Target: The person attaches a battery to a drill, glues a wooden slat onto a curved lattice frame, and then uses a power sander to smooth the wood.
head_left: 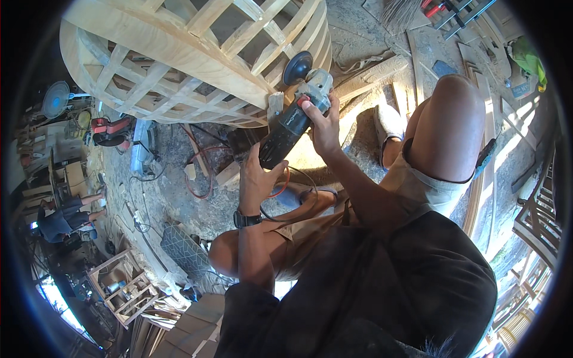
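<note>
Both hands hold an angle grinder (289, 126) with a dark body, a grey metal head and a round dark disc (298, 67). My left hand (260, 176), below a wrist with a black watch, is wrapped round the rear end of the body. Near the head, my right hand (324, 122) grips it, its thumb beside a red button. The disc is at the right part of a curved wooden lattice frame (167, 45) of pale crossed slats; whether it touches a slat I cannot tell.
Cords and a red hose (206, 191) lie on the dusty floor. Wood offcuts (373, 74) are scattered at the right. A red and black power tool (110, 131) and a fan (57, 98) stand at the left. Another person (62, 218) is farther left. A small wooden frame (122, 286) stands lower left.
</note>
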`<state>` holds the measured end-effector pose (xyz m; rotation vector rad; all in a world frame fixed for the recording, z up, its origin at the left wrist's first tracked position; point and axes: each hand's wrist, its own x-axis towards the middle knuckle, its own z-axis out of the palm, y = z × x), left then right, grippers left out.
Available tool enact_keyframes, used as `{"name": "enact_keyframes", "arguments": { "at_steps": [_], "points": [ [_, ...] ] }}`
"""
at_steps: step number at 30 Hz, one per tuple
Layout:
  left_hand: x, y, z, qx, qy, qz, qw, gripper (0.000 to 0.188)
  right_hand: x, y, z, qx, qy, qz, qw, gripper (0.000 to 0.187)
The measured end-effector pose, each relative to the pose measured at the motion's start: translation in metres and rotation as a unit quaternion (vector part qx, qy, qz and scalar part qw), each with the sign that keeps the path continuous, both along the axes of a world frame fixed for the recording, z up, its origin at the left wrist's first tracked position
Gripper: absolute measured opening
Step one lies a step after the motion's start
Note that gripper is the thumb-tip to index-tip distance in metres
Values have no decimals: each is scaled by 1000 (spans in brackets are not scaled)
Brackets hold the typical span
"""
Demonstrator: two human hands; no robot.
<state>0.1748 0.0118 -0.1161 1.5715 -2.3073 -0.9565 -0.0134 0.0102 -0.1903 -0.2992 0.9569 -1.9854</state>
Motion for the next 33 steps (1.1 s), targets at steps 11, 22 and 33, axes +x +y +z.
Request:
{"name": "enact_keyframes", "arguments": {
  "at_steps": [11, 22, 33],
  "points": [
    [2, 0, -3, -2, 1, 6, 1000, 76, -2, -1, -3, 14, -27, 7, 1000, 57],
    [-4, 4, 1, -69, 22, -10, 997, 72, -5, -2, 1, 6, -3, 4, 1000, 61],
    [-9, 2, 0, -62, 8, -10, 998, 80, -11, -2, 3, -2, 3, 5, 1000, 62]
  ]
}}
